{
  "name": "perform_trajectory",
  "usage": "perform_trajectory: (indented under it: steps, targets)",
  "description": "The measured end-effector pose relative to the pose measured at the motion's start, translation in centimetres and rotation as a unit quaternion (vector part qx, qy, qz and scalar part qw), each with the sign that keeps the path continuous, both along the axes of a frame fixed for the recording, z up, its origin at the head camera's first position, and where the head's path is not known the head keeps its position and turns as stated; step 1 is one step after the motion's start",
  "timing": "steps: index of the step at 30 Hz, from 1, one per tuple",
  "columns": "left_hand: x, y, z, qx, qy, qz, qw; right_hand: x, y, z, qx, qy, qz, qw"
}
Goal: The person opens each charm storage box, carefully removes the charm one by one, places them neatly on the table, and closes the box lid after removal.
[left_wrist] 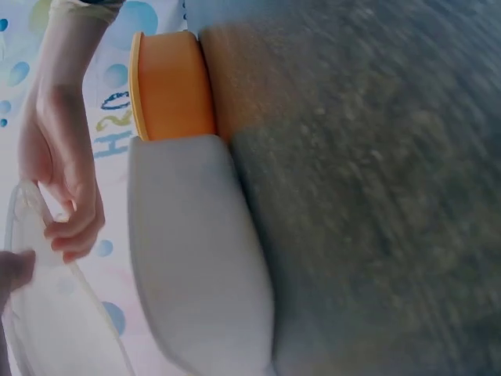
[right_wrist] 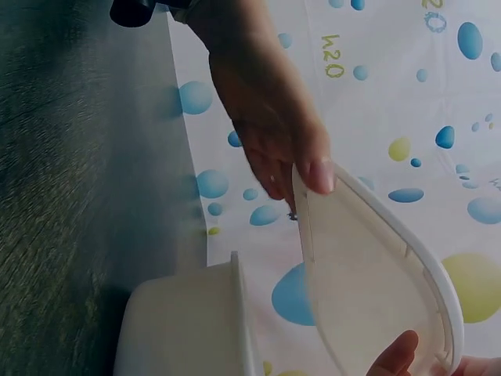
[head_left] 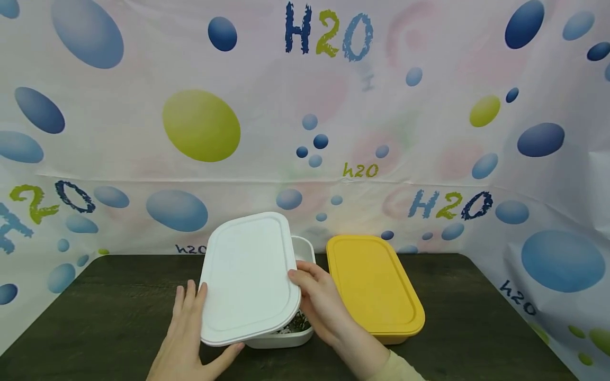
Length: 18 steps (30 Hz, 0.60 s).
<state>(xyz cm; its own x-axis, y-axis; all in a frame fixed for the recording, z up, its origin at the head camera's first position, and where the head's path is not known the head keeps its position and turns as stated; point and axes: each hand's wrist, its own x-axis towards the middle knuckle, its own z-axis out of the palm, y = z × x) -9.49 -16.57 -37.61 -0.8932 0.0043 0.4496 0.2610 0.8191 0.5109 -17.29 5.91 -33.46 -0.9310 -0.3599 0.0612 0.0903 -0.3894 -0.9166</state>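
Note:
A white lid [head_left: 250, 278] is held tilted above a white rectangular container [head_left: 281, 340], apart from it in both wrist views. My left hand [head_left: 186, 333] holds the lid's left side, its fingers along the edge and its thumb [right_wrist: 319, 176] against the underside. At the opposite side, my right hand [head_left: 326, 304] pinches the rim, thumb on top and fingers beneath. Dark and white speckled contents [head_left: 299, 324] show through the gap at the container's near right; the lid hides most of the inside.
A yellow container with a yellow lid [head_left: 374, 286] stands on the dark table [head_left: 95, 312], close to the white container's right. Behind the table hangs a white sheet [head_left: 267, 106] with blue and green spots and H2O lettering.

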Motion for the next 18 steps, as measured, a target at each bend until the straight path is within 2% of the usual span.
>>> perform_trajectory:
  steps: [3, 6, 8, 13, 16, 18]
  targets:
    - [0.0, 0.1, 0.3, -0.031, 0.054, 0.010, 0.9980, 0.0, -0.2, 0.2, -0.002, 0.008, 0.005, 1.000]
    - [0.0, 0.2, 0.7, -0.067, 0.126, -0.004, 0.9898, 0.1, -0.6, 0.4, 0.000, 0.012, 0.010, 1.000]
    - [0.0, 0.5, 1.0, -0.096, 0.175, -0.025, 0.9797, 0.2, -0.9, 0.4, 0.000, 0.012, 0.013, 1.000]
    - [-0.4, 1.5, 1.5, -0.137, 0.285, -0.096, 0.9439, 0.6, -1.7, 0.4, -0.004, 0.013, 0.025, 1.000]
    - [-0.7, 2.1, 1.5, -0.141, 0.317, -0.125, 0.9294, 0.8, -2.3, 0.5, -0.006, 0.013, 0.036, 0.999]
    - [-0.7, 2.3, 1.4, -0.146, 0.316, -0.135, 0.9277, 0.9, -2.6, 0.6, -0.010, 0.012, 0.040, 0.999]
